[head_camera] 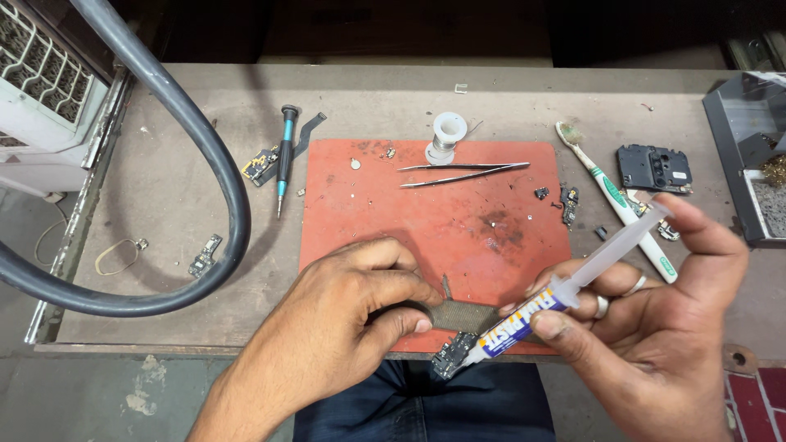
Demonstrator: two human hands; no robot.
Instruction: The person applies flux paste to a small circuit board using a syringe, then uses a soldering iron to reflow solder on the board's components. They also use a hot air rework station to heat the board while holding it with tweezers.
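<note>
The mat [458,205] is a worn orange-red with dark smudges, on a dull grey-brown table [368,98]. The syringe [565,286] is clear with a blue-and-white label and yellow lettering; the toothbrush [622,205] is white with green bands. The screwdriver [284,155] is black with a teal tip section, and the hose [221,164] is dark grey.

Worn grey workbench [393,98] with red mat [458,213], toothbrush [618,200], screwdriver [284,155].
</note>
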